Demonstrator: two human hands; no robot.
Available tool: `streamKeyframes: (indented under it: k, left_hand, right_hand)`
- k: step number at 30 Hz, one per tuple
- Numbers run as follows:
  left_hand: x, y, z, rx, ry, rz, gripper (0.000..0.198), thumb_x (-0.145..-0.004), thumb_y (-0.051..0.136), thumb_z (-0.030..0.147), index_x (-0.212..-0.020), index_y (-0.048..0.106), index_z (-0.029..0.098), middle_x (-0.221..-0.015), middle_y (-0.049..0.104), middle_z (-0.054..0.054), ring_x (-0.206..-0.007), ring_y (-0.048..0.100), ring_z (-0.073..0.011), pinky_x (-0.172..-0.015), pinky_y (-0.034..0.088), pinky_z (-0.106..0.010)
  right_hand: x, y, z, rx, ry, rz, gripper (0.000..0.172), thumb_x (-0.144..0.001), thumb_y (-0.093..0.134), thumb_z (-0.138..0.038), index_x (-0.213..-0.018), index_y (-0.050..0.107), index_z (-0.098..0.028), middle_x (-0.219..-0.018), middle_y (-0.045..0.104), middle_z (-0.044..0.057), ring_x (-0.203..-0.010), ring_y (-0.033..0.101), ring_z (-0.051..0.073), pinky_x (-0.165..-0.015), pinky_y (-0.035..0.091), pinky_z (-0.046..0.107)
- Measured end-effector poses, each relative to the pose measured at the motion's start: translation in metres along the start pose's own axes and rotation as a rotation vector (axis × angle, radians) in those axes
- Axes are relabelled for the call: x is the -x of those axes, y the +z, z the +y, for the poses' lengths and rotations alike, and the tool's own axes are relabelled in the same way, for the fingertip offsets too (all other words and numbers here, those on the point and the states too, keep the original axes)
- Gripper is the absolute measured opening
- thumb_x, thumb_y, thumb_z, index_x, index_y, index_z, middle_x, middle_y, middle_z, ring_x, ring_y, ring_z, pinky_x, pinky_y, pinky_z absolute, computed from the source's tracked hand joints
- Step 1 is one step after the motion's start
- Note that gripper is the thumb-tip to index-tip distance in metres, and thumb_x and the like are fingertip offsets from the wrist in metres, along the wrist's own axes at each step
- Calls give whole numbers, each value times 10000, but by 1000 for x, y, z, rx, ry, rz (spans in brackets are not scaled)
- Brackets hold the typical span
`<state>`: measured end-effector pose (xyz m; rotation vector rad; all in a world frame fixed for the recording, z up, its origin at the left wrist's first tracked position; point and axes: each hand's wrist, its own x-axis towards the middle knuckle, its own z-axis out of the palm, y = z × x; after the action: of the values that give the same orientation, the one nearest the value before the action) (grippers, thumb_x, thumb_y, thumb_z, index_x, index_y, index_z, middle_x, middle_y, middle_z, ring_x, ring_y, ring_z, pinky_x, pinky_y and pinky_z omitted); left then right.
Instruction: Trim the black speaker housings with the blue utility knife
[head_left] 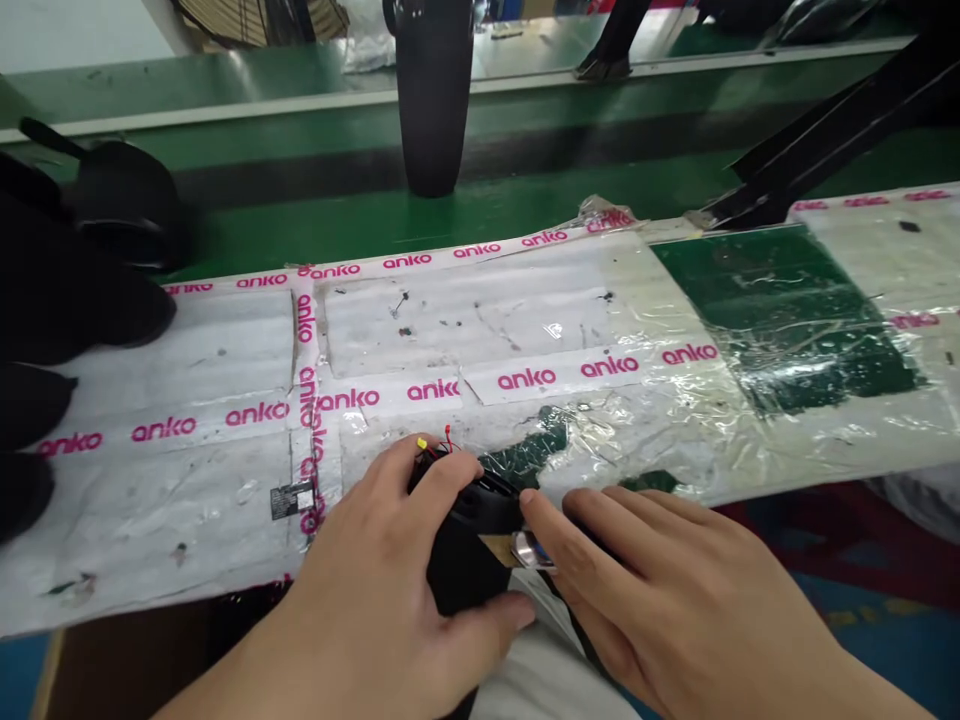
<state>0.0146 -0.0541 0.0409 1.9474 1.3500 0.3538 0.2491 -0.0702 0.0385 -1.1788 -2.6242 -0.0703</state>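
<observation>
My left hand (397, 560) is wrapped around a black plastic part (487, 508) low in the middle of the view, its thumb below and its fingers over the top. Thin wires with a small yellow connector (422, 443) and a small red connector (448, 430) stick up from the part near my left fingertips. At the part's right end, my right hand (667, 580) presses with its index fingertip, the other fingers curled. Beneath that index finger shows a shiny metal piece (529, 550); what it belongs to is hidden.
The green workbench (300, 215) has a taped plastic cover (465, 310) printed "anko". Dark rounded shapes (112, 200) crowd the left side. A tapered black piece (433, 100) stands at the back. A black slanted beam (825, 140) crosses the right. A small dark label (292, 499) lies left of my hands.
</observation>
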Motion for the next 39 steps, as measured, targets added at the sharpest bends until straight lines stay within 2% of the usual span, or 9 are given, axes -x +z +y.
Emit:
streamKeyframes:
  k: [5,10,14,21,25,28,30,33,39]
  left_hand:
    - [0,1,0,17,50,5,642,-767,837,261,-1294,480,342,-1394,533,-115,-1301,598,-406,-1017,577,-703]
    - [0,2,-3,154,56,-20,682,-802,758,160,-1335,416,414,-1564,399,-47,-1500,465,-326,-1181,514,-578]
    - [0,2,-3,215,48,-43,651,-812,718,143,-1328,429,416,-1517,441,-25,-1452,539,-298,-1166,545,-521]
    - [-7,4,3,129,42,-60,607,-850,707,177,-1334,401,377,-1411,495,-52,-1283,656,-300,-1021,638,-495]
    - [-11,5,5,103,42,-77,583,-876,691,211,-1349,383,355,-1369,476,-68,-1233,656,-303,-1008,622,-539]
    - [-11,3,7,115,33,-80,495,-891,668,209,-1297,416,340,-1292,499,-52,-1154,653,-282,-979,611,-540]
    - [-9,2,7,141,11,-73,444,-894,674,209,-1250,441,338,-1267,511,-39,-1140,641,-275,-986,596,-539]
    - [-4,5,6,187,2,-64,449,-880,716,218,-1233,472,347,-1322,495,-37,-1181,641,-279,-1024,579,-534]
    - [2,12,6,238,26,-28,510,-847,751,198,-1251,485,358,-1375,496,-38,-1238,659,-281,-1022,606,-476]
  right_hand:
    - [2,1,-2,11,16,-11,338,-981,429,-98,-1285,562,-165,-849,682,11,-659,643,222,-645,398,376]
    - [4,3,-10,74,46,-59,447,-844,452,-57,-1265,533,-184,-820,653,-5,-645,632,216,-627,408,369]
    - [7,7,-17,132,113,-127,549,-730,482,-73,-1263,498,-203,-793,608,-14,-616,605,211,-609,424,364]
    - [2,4,-21,148,163,-189,569,-669,532,-94,-1224,473,-202,-765,600,-15,-553,622,201,-521,437,335]
    - [-14,-9,-14,29,205,-281,447,-619,568,-96,-1029,481,-251,-637,548,-53,-394,564,195,-391,286,327]
    - [-22,-20,-7,-36,160,-319,388,-567,567,-70,-882,463,-272,-563,509,-69,-327,510,191,-372,191,343]
    - [-21,-27,-5,-25,107,-286,375,-572,552,-81,-898,511,-261,-566,523,-63,-322,500,192,-363,206,356]
    - [-12,-34,-8,51,62,-198,462,-600,501,-84,-1033,592,-215,-588,560,-47,-337,522,184,-353,282,363]
    - [6,-27,-17,79,27,-171,555,-643,424,-52,-1163,571,-180,-685,630,-30,-441,620,161,-400,403,336]
